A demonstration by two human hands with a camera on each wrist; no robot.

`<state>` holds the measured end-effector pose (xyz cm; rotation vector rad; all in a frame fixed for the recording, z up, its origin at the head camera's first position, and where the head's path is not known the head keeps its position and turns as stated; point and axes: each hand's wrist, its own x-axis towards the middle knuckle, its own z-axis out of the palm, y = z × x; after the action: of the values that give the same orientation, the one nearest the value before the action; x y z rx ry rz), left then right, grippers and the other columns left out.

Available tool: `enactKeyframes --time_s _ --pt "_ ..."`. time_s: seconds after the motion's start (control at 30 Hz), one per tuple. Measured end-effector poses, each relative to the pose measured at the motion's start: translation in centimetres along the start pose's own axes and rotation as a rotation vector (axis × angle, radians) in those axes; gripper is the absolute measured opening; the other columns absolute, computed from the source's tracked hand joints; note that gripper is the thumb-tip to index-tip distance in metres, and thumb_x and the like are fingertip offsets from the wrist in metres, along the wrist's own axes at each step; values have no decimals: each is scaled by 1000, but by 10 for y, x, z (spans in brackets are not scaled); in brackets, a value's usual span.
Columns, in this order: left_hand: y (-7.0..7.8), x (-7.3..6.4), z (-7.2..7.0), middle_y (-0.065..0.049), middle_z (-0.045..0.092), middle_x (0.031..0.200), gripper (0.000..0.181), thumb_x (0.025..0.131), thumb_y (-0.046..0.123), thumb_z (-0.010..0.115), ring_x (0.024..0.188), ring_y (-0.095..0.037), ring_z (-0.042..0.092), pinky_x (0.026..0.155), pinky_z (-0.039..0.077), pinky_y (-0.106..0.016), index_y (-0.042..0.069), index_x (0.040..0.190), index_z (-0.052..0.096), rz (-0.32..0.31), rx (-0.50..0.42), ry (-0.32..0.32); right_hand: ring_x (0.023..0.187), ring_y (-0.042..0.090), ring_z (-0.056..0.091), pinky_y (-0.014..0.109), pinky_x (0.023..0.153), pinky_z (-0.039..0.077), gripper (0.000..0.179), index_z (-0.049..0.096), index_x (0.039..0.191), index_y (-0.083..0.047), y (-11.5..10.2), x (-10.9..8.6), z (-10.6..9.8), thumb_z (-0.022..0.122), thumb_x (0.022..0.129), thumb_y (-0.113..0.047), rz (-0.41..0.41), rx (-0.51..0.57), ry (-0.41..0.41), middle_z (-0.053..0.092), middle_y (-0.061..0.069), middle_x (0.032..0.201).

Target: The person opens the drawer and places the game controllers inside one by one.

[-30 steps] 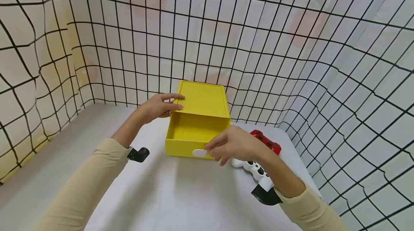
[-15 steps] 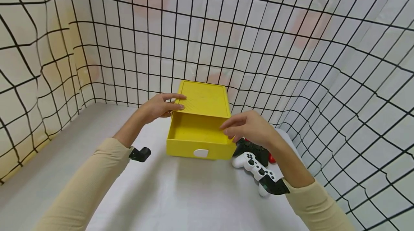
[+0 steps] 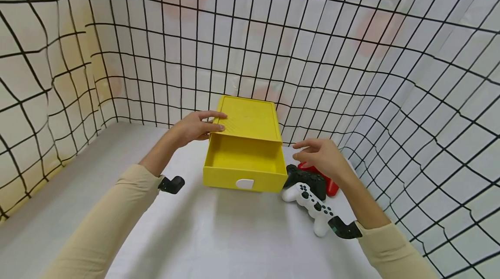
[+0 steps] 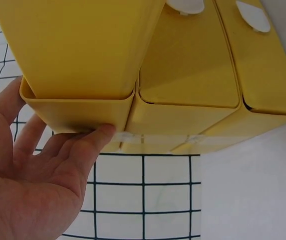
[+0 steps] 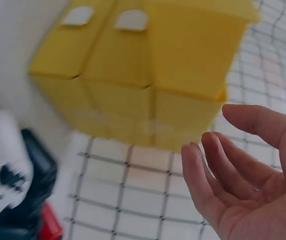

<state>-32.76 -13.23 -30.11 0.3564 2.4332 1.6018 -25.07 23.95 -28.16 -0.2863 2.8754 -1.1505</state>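
Note:
A yellow drawer unit (image 3: pixel 250 116) stands on the table, its top drawer (image 3: pixel 222 176) pulled out and bare inside. The white handle (image 3: pixel 244 184) is on the drawer front. My left hand (image 3: pixel 191 129) holds the unit's left top corner; in the left wrist view, the hand (image 4: pixel 48 160) has fingers against the unit's side while the thumb lies over the top edge. My right hand (image 3: pixel 326 159) hovers to the right of the unit, above the controllers, with loosely bent fingers and nothing in them. The right wrist view shows this hand (image 5: pixel 247 175) apart from the unit.
A white game controller (image 3: pixel 312 203), a black one (image 3: pixel 306 180) and a red one (image 3: pixel 332 187) lie close together right of the unit. Black wire mesh (image 3: pixel 250 31) encloses the back and sides. Two lower drawers (image 4: pixel 187 60) are closed.
My right hand has left the drawer front, passed its right rim and moved right, to above the controllers. The left hand and the pulled-out drawer stay in place.

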Motion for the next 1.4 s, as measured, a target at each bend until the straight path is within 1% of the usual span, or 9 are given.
enactKeyframes --time_s 0.2,0.47,0.63,0.8,0.9,1.03,1.13,1.27,1.4 --pt "0 1 0 -8 55 133 52 94 36 73 103 -22 52 89 49 -32 26 143 58 -2 9 0 95 26 67 41 85 57 46 65 133 -12 41 -7 1 73 94 -34 71 -80 3 73 13 116" --pt "1 0 0 -7 59 118 49 94 35 74 98 -21 52 89 49 -32 28 141 60 -14 -23 5 114 38 61 44 84 57 51 64 134 -8 81 -19 2 74 92 -36 114 -146 42 67 22 124" --pt "0 0 -1 -7 57 121 49 95 35 73 100 -21 52 89 48 -32 27 141 60 -22 -29 3 103 32 65 36 75 57 54 63 134 -2 103 -21 6 76 91 -33 129 -133 49 67 23 119" --pt "1 0 -1 -7 56 115 50 95 34 73 96 -20 50 86 46 -31 26 142 59 -25 -26 5 98 28 63 34 71 52 60 63 133 -2 121 -24 13 77 89 -39 149 -186 44 67 19 113" --pt "2 0 0 -6 55 107 50 95 34 73 91 -20 49 82 45 -30 26 142 59 -22 -21 2 94 26 62 35 69 49 59 64 131 -2 130 -28 17 78 88 -40 143 -205 39 67 17 109" --pt "3 1 1 -7 56 110 51 94 35 74 90 -20 49 81 46 -29 27 142 59 -23 -3 1 91 25 60 33 66 47 55 66 127 -3 137 -32 22 80 86 -37 150 -226 26 66 15 106" --pt "2 2 1 -8 55 118 51 94 35 74 93 -20 50 82 47 -29 27 142 59 -27 3 2 98 30 61 38 70 52 55 66 128 -4 139 -34 25 80 86 -37 178 -240 6 66 21 113" --pt "2 2 0 -8 55 116 51 94 35 74 91 -20 50 81 47 -28 27 142 59 -29 6 4 104 35 61 43 75 54 61 63 131 -4 141 -37 27 81 84 -38 198 -248 -20 64 27 120" --pt "2 2 0 -7 55 113 50 94 35 74 89 -19 50 79 46 -27 28 142 60 -31 9 6 103 36 61 42 74 54 66 62 133 -2 143 -38 30 82 83 -39 196 -246 -31 64 28 119"
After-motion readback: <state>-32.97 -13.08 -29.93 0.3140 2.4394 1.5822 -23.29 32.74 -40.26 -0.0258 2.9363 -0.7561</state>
